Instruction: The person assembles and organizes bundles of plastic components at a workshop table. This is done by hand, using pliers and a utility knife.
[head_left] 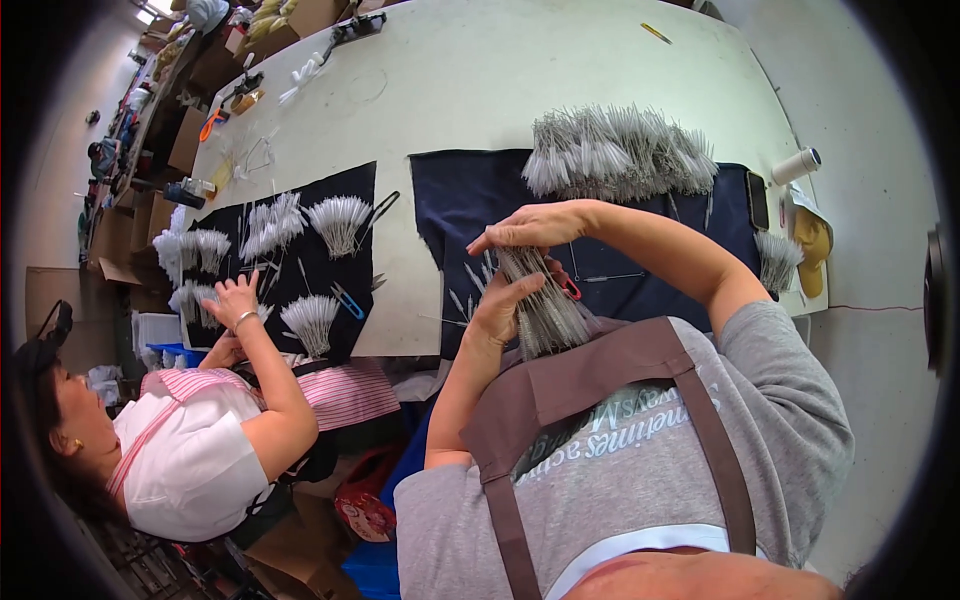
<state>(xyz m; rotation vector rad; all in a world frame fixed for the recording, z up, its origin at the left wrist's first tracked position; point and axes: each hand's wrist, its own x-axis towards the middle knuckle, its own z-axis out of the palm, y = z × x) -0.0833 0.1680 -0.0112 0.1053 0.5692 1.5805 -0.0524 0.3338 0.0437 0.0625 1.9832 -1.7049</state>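
A thick bundle of thin wire brushes (548, 315) with whitish bristles is gripped in my left hand (503, 303), close to my apron. Its fingers wrap round the bundle, whose lower end fans out toward me. Across the bundle's far end lies my right hand (530, 228), fingers stretched out flat against the wire tips. A small red-handled tool (571, 288) shows beside the bundle, partly hidden. Several loose brushes (462, 303) lie on the dark blue cloth (445, 195) to the left of my hands. Beyond them a large heap of similar brushes (620, 150) covers the cloth's far edge.
At my left a co-worker's hand (238, 298) reaches over brush bunches on a black cloth (345, 190). Blue-handled snips (348, 302) lie there. To my right are a phone (757, 202), a white roll (796, 166) and another brush bunch (778, 262). A pen (656, 34) lies far off.
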